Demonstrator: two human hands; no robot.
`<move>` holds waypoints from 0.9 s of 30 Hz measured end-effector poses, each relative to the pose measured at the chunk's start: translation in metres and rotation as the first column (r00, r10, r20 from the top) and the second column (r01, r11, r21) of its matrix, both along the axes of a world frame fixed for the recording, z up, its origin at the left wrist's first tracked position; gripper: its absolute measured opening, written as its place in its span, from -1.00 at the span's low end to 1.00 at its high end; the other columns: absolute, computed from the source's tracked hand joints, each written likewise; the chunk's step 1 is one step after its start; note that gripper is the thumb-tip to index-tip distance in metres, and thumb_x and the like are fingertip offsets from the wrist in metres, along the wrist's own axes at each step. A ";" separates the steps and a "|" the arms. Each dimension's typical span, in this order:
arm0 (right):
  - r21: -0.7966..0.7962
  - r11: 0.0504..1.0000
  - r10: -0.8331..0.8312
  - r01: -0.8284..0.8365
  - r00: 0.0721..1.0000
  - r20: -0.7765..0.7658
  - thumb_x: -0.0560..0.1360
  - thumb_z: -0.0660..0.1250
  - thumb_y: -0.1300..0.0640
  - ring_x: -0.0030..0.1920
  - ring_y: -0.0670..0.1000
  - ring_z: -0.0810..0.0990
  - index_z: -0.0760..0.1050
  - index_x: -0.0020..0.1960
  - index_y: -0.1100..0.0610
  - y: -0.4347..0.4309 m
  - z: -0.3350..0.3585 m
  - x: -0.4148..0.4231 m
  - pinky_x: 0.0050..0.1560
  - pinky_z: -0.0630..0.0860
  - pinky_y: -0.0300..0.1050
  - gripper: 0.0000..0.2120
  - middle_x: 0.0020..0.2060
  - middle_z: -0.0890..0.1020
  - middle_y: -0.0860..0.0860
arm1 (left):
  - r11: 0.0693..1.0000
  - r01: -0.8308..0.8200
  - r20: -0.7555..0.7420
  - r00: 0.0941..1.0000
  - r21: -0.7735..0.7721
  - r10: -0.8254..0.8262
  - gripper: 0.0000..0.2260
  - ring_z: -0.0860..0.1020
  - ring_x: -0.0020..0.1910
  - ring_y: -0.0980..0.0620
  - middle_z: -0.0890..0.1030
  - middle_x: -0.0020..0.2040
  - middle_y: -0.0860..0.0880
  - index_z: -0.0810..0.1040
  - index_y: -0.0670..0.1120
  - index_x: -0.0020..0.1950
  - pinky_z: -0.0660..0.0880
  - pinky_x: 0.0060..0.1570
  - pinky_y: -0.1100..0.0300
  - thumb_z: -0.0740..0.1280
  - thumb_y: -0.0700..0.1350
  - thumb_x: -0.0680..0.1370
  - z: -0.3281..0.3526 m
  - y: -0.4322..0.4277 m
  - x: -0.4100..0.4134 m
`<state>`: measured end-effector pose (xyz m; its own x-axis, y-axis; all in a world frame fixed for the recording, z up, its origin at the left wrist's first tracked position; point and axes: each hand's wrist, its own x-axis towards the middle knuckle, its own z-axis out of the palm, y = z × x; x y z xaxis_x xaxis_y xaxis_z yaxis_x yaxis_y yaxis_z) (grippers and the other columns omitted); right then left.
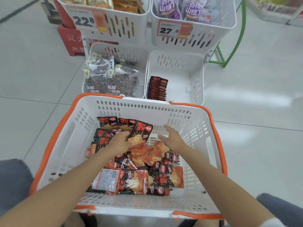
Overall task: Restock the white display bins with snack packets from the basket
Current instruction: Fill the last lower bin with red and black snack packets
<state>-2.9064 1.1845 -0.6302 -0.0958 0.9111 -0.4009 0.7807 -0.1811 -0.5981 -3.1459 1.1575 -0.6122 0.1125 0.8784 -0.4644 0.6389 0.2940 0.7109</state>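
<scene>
A white basket with orange rim and handles (54, 133) stands on the floor in front of me, holding several black-and-orange snack packets (136, 179). My left hand (120, 141) grips one such packet (141, 133) and holds it tilted above the pile. Just right of that packet hovers my right hand (172, 136), fingers spread and holding nothing. Beyond the basket, the lower right white display bin (196, 76) has a short row of the same packets (157, 88) standing upright against its left wall.
The lower left bin (139, 53) holds clear bags of dark dried snacks. Two upper bins with price tags (83, 20) (170, 30) carry orange and purple packets. A red box (70, 40) stands left, a green rack leg (219, 58) right. My knees flank the basket.
</scene>
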 end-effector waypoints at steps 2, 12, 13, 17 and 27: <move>-0.203 0.978 0.098 -0.048 0.966 0.241 0.55 0.26 -0.20 0.49 0.23 0.17 -0.13 0.59 -0.03 -0.012 -0.048 0.015 0.43 0.24 0.22 -0.20 0.52 0.19 0.16 | 0.980 -0.124 0.141 0.979 -0.154 0.146 -0.54 0.52 0.26 -0.07 0.53 0.33 -0.10 0.41 -0.15 0.40 0.50 0.23 -0.03 0.43 -0.20 0.53 -0.007 -0.003 -0.008; -0.273 0.954 0.245 -0.126 0.850 0.467 0.38 0.48 -0.18 0.47 0.22 0.18 0.19 0.50 0.09 -0.018 -0.060 0.006 0.41 0.23 0.27 -0.16 0.47 0.20 0.15 | 0.865 -0.309 0.369 0.809 -0.396 0.458 -0.53 0.56 0.16 -0.11 0.49 0.23 -0.11 0.33 0.01 0.38 0.61 0.05 -0.14 0.37 -0.30 0.55 -0.011 0.003 -0.019; -0.264 0.954 0.259 -0.142 0.833 0.489 0.34 0.49 -0.22 0.39 0.19 0.29 0.33 0.39 0.10 -0.018 -0.062 0.007 0.37 0.28 0.22 -0.25 0.38 0.33 0.14 | 0.866 -0.311 0.365 0.811 -0.393 0.457 -0.58 0.55 0.13 -0.10 0.48 0.20 -0.11 0.35 -0.02 0.37 0.61 0.03 -0.14 0.36 -0.29 0.56 -0.011 0.002 -0.018; -0.166 0.978 0.137 -0.129 0.990 0.037 0.40 0.52 0.03 -0.33 -0.03 0.51 0.48 -0.24 0.06 -0.011 -0.035 0.008 -0.18 0.47 -0.08 -0.77 -0.31 0.59 0.00 | 0.867 -0.310 0.377 0.805 -0.390 0.458 -0.45 0.58 0.08 -0.03 0.46 0.32 -0.07 0.25 -0.03 0.51 0.57 0.12 -0.11 0.33 -0.31 0.58 -0.011 0.002 -0.016; -0.093 0.868 0.482 -0.488 0.872 -0.083 0.42 0.50 0.07 -0.31 -0.08 0.45 0.49 -0.25 0.10 0.011 0.059 -0.040 -0.15 0.38 -0.12 -0.79 -0.34 0.48 -0.07 | 0.891 -0.090 0.493 0.806 -0.445 0.327 -0.54 0.60 0.18 -0.18 0.60 0.22 -0.15 0.46 -0.06 0.31 0.60 0.04 -0.15 0.46 0.01 0.46 0.027 0.006 -0.003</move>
